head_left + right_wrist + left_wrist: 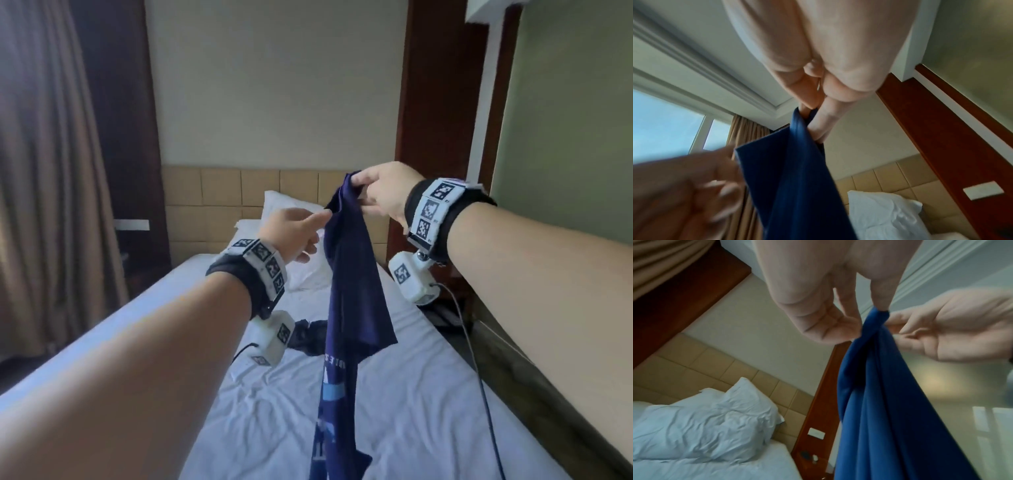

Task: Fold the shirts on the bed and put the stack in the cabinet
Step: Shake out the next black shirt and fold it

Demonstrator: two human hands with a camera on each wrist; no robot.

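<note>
While the navy shirt (pixel 349 284) dangles in a long twisted rope above the bed (pixel 411 394), we are at the very start of a fold: getting the garment open and squared up. Our right hand (pixel 383 192) is raised highest above the bed, its fingers (pixel 824 120) clamped on a top corner of the cloth. Our left hand (pixel 294 233) sits just beside it and a touch lower, thumb and forefinger pinched on the neighbouring edge, the other fingers (pixel 830 324) loosely curled. Both forearms stretch out over the mattress, wrists turned inward toward each other. The shirt's printed lower end hangs down close to the sheet; whether it touches we cannot tell. A second dark garment (pixel 308 337) lies crumpled on the bed behind the hanging cloth, toward the pillow (pixel 291 212). Next, we judge, the hands must part along that top edge to spread the shirt wide, then lay it flat on the bed.
</note>
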